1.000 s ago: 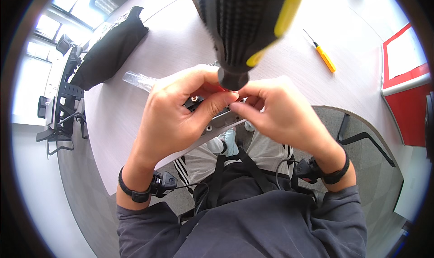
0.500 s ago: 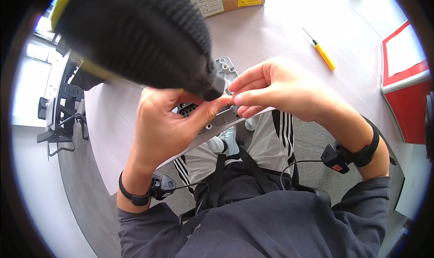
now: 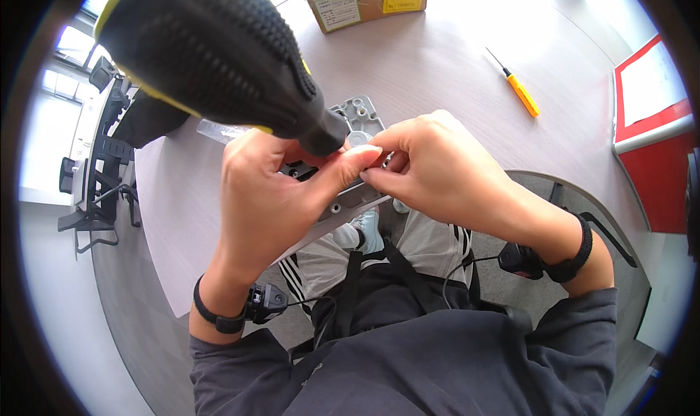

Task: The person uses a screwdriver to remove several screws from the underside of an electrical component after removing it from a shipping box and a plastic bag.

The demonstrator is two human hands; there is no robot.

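A screwdriver point(image 3: 211, 48) with a thick black, ribbed handle and yellow trim looms large, its handle toward me and its lower end over the work. Just below the handle, my left hand point(image 3: 259, 190) is closed around the hidden shaft. My right hand point(image 3: 445, 172) is pinched shut, its fingertips against my left thumb. What lies between those fingertips is too small or hidden to name. Beneath both hands rests a grey metal housing point(image 3: 357, 108) with screw holes and ribs, at the table's near edge. My hands and the screwdriver cover most of its middle.
A yellow-handled screwdriver point(image 3: 521, 94) lies on the table point(image 3: 445, 73) to the right. At the back stands a cardboard box point(image 3: 368, 8). A clear plastic bag point(image 3: 216, 130) lies left of the housing, and a red-and-white panel point(image 3: 656, 153) stands far right.
My right hand's fingers have closed in against my left thumb, and its wrist has dropped slightly. The black screwdriver's handle has shifted a little, showing more of the housing and the bag.
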